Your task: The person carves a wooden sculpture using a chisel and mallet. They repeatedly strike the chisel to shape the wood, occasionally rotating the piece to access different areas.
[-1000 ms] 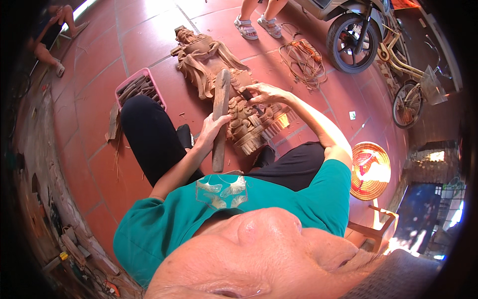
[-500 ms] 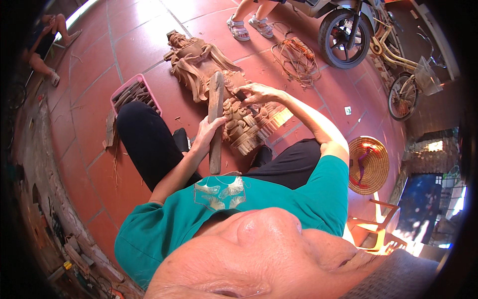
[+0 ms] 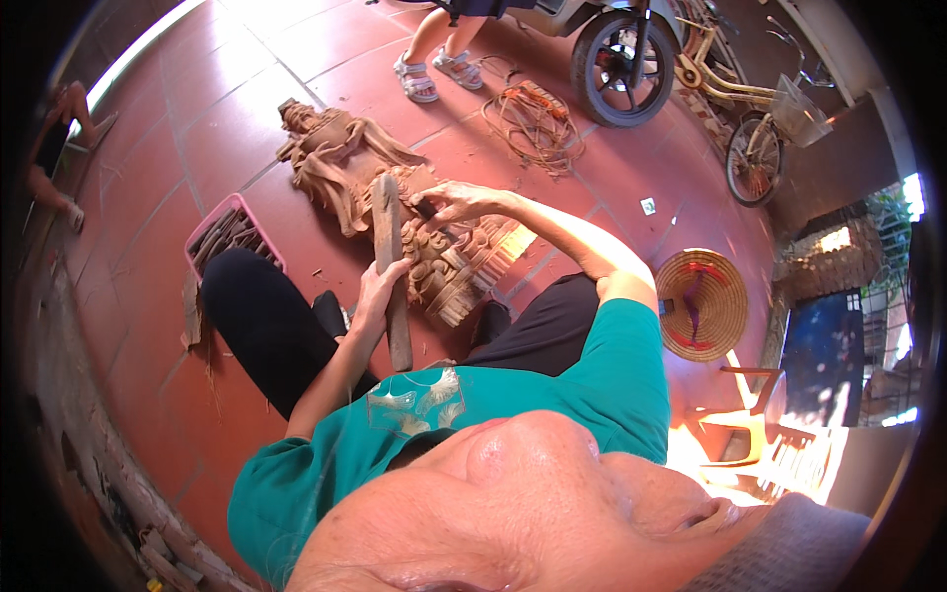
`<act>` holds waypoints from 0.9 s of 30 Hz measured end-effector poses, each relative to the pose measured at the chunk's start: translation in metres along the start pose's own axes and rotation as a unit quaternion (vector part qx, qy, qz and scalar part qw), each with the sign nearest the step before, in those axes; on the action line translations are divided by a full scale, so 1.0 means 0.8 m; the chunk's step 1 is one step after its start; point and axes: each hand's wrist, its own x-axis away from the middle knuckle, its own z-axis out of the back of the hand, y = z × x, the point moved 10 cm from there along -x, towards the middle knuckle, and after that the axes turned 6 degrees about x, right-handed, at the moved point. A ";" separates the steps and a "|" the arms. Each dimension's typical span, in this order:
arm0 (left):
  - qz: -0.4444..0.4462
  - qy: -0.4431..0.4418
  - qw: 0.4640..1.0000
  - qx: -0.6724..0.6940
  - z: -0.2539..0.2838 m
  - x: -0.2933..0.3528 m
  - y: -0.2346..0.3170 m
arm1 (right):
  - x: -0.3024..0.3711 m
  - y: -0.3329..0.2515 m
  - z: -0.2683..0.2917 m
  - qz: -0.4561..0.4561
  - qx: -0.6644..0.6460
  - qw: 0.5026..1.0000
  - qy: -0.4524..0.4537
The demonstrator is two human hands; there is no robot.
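Observation:
A carved wooden statue (image 3: 340,148) lies on its back or side across the floor in front of me, its head end far left and its ornate base close to my legs. My left hand (image 3: 375,288) is closed around a long, flat wooden club (image 3: 389,237), held above the statue's middle and hiding part of the carving. At the statue's right side, the fingers of my right hand (image 3: 459,201) close on a small dark tool (image 3: 426,208). The tool's kind and its tip cannot be made out.
A pink basket (image 3: 279,259) of slim tools stands beside my left knee. Beyond the statue lie a coiled orange cord (image 3: 538,123), a person's sandalled feet (image 3: 417,81) and a motorbike wheel (image 3: 621,69). A woven hat (image 3: 725,306) and a chair (image 3: 750,414) are at right.
The whole view has shifted, so the floor things appear farther left. Both hands keep hold of the club and the dark tool, almost unchanged against the statue.

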 end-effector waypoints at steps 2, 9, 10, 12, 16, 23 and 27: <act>0.002 0.006 1.000 -0.002 0.002 0.000 0.000 | -0.005 0.002 0.000 0.007 -0.016 1.000 -0.001; 0.000 0.010 1.000 -0.004 0.003 0.000 0.000 | -0.005 0.010 -0.002 0.019 0.007 0.999 0.027; 0.004 0.009 1.000 -0.006 0.001 0.002 0.002 | -0.005 0.014 -0.006 0.023 0.000 0.999 0.028; 0.006 0.008 1.000 -0.006 0.000 0.003 0.002 | -0.004 0.013 -0.005 0.029 0.003 0.999 0.033; 0.004 0.005 1.000 -0.005 0.003 0.001 0.000 | -0.002 0.004 0.000 0.033 0.007 0.999 0.038; -0.004 0.000 1.000 0.002 -0.001 0.002 0.003 | 0.005 -0.002 0.001 0.027 0.035 0.998 0.033; -0.008 0.006 1.000 -0.001 0.004 0.000 0.001 | 0.007 -0.012 0.002 0.026 0.031 0.999 0.032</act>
